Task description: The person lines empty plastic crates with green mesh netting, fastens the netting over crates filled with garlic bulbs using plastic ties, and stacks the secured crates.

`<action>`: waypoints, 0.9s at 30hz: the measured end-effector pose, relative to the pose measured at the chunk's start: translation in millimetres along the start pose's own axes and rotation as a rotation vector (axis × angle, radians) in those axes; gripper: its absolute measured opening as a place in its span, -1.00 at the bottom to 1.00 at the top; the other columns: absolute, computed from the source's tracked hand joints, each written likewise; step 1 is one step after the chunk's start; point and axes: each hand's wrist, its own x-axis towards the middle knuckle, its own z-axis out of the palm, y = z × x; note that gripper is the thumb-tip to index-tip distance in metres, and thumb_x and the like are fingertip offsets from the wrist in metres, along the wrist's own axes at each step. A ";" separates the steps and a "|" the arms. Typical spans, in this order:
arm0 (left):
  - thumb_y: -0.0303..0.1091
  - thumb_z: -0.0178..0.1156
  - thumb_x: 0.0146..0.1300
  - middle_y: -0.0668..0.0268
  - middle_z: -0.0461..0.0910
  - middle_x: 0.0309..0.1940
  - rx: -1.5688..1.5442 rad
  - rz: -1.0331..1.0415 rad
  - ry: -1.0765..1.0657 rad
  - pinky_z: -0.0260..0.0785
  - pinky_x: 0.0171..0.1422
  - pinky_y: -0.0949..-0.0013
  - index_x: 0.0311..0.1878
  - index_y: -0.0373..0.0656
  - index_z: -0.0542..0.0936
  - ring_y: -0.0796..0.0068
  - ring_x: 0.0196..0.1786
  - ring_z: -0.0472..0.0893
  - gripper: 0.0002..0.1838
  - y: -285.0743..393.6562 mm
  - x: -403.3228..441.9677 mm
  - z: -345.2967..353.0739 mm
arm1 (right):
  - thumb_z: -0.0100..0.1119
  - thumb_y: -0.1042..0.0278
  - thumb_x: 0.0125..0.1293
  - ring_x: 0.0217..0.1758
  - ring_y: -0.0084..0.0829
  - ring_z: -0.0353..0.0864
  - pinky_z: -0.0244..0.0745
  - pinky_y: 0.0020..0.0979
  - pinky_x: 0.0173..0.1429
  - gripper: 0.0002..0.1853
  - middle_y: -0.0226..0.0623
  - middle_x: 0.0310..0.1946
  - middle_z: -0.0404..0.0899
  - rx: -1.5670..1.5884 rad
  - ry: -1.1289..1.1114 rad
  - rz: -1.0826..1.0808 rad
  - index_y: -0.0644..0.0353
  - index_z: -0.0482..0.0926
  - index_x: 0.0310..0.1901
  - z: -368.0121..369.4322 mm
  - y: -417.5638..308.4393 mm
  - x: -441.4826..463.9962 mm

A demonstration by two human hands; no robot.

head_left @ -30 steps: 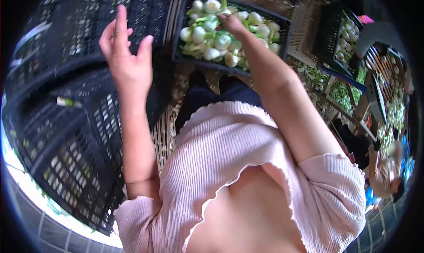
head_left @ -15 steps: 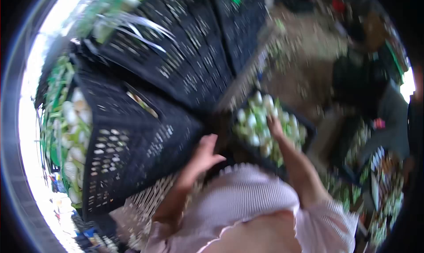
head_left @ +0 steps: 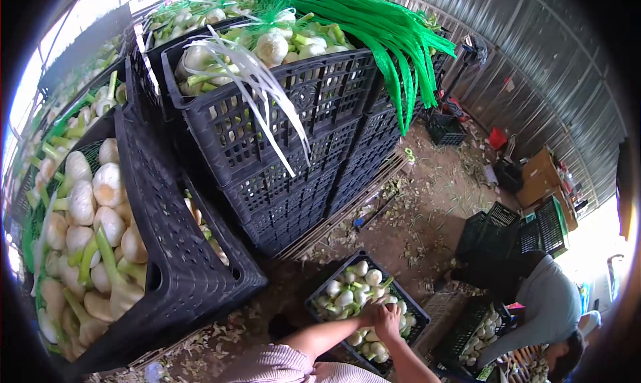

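Note:
Fresh garlic bulbs with short green stems (head_left: 345, 296) fill a black plastic crate (head_left: 412, 303) on the floor in front of me. My left hand (head_left: 368, 313) reaches in from the left, low over these bulbs. Right beside it, touching or nearly so, is my right hand (head_left: 386, 323), its fingers curled down among the garlic. What lies inside the right hand's fingers is hidden. The left hand's fingers are mostly covered, so their grip does not show.
Stacked black crates (head_left: 287, 136) of garlic rise ahead, with green mesh strips (head_left: 394, 42) and white ties (head_left: 267, 96) draped over them. Another full crate (head_left: 167, 249) stands close at left. A person in grey (head_left: 547, 303) bends over a garlic crate (head_left: 477, 336) at right.
My left hand, open beside the tall crates before, has come over to the right hand at the floor crate. The view has tilted up and sharpened.

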 end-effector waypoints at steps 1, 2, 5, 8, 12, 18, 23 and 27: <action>0.10 0.00 0.03 0.24 0.27 0.13 -0.082 -0.056 -0.072 0.04 0.18 0.10 0.18 0.00 0.24 0.15 0.19 0.18 -0.35 0.2 3.1 7.7 | -0.04 0.19 0.13 -0.07 -0.11 0.35 0.23 -0.22 0.04 -0.70 -0.07 -0.15 0.41 -0.046 -0.141 -0.076 0.16 0.47 -0.16 -1.5 19.4 10.6; 0.10 -0.01 0.03 0.23 0.28 0.11 -0.145 -0.103 -0.122 0.05 0.16 0.11 0.17 -0.01 0.25 0.15 0.16 0.20 -0.36 -1.9 5.9 12.2 | -0.03 0.17 0.13 -0.06 -0.15 0.37 0.24 -0.24 0.05 -0.70 -0.11 -0.16 0.44 -0.090 -0.282 -0.157 0.12 0.48 -0.15 -29.3 -0.6 20.9; 0.11 -0.04 0.05 0.20 0.33 0.05 -0.240 -0.187 -0.196 0.10 0.10 0.13 0.13 -0.03 0.28 0.15 0.09 0.26 -0.39 -4.1 9.2 17.9 | -0.06 0.20 0.11 -0.22 -0.24 0.54 0.44 -0.25 -0.23 -0.72 -0.18 -0.24 0.53 -0.613 -0.941 -0.265 0.08 0.47 -0.16 -163.4 -71.8 96.1; 0.12 -0.06 0.07 0.17 0.37 -0.01 -0.291 -0.229 -0.232 0.15 0.04 0.15 0.10 -0.05 0.31 0.15 0.01 0.32 -0.41 -3.2 12.4 16.3 | 0.04 0.45 0.07 -0.47 -0.27 0.49 0.39 -0.33 -0.35 -0.90 -0.20 -0.54 0.50 0.022 0.443 -0.578 0.19 0.52 -0.36 -272.1 -188.4 148.9; 0.14 -0.09 0.10 0.13 0.43 -0.08 -0.326 -0.303 -0.298 0.22 -0.03 0.17 0.05 -0.09 0.35 0.15 -0.09 0.41 -0.42 -3.5 7.2 10.2 | 0.04 0.24 0.16 -0.37 -0.48 0.49 0.35 -0.49 -0.26 -0.75 -0.25 -0.40 0.55 0.249 0.500 -0.733 0.22 0.54 -0.23 -365.5 -330.5 215.3; 0.13 -0.17 0.15 0.05 0.51 -0.22 -0.313 -0.274 -0.248 0.32 -0.16 0.12 -0.08 -0.11 0.45 0.13 -0.25 0.51 -0.48 -1.4 -0.6 -7.8 | 0.07 0.02 0.01 -0.42 -0.31 0.52 0.40 -0.35 -0.28 -0.65 -0.22 -0.48 0.55 -0.001 0.301 -0.668 0.17 0.58 -0.42 -369.7 -405.9 299.4; 0.12 -0.18 0.16 0.03 0.51 -0.22 -0.345 -0.105 -0.186 0.32 -0.14 0.11 -0.08 -0.13 0.44 0.13 -0.24 0.52 -0.48 -39.9 25.5 81.3 | 0.07 0.06 0.00 -0.43 -0.29 0.54 0.41 -0.33 -0.30 -0.71 -0.24 -0.51 0.55 0.065 0.360 -0.621 0.11 0.58 -0.41 -374.0 -407.7 316.5; 0.14 -0.18 0.16 0.02 0.50 -0.20 -0.282 0.023 -0.230 0.32 -0.11 0.12 -0.06 -0.13 0.44 0.12 -0.21 0.51 -0.46 -55.1 36.8 110.2 | 0.03 0.12 0.03 -0.46 -0.28 0.55 0.42 -0.33 -0.33 -0.75 -0.24 -0.51 0.56 0.171 0.784 -0.636 0.10 0.57 -0.40 -397.9 -384.6 325.8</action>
